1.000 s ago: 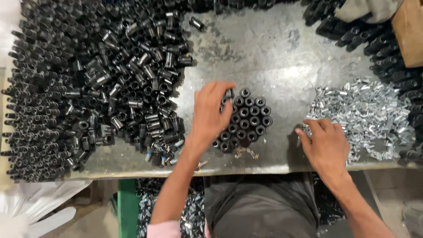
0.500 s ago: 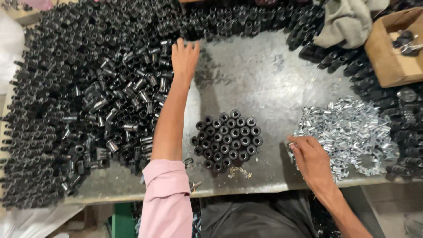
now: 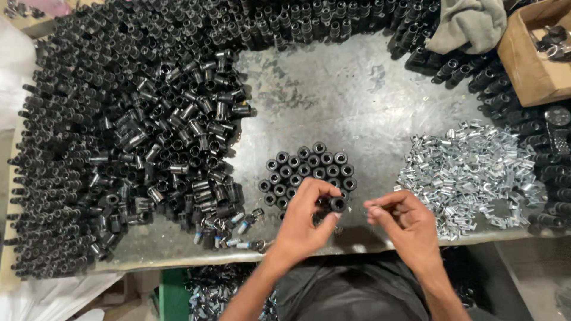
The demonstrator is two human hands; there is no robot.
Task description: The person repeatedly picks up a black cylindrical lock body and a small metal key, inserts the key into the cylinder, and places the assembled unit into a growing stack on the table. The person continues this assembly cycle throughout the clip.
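Note:
My left hand [image 3: 304,223] holds a short black tube [image 3: 337,204] by its side, its open end facing up, just over the near edge of a cluster of upright black tubes [image 3: 306,168]. My right hand [image 3: 404,223] is close beside it with thumb and forefinger pinched together near the tube; whether a small metal clip sits between them cannot be made out. A heap of shiny metal clips [image 3: 476,172] lies to the right of that hand.
A large pile of loose black tubes [image 3: 125,142] covers the left of the grey metal table [image 3: 351,95]. More tubes line the back and right edges. A cardboard box [image 3: 532,50] and a grey cloth [image 3: 467,24] sit at the back right.
My left hand has drawn back from the far pile to the near edge, now with a black tube in it. My right hand has left the clip heap and moved toward the left hand.

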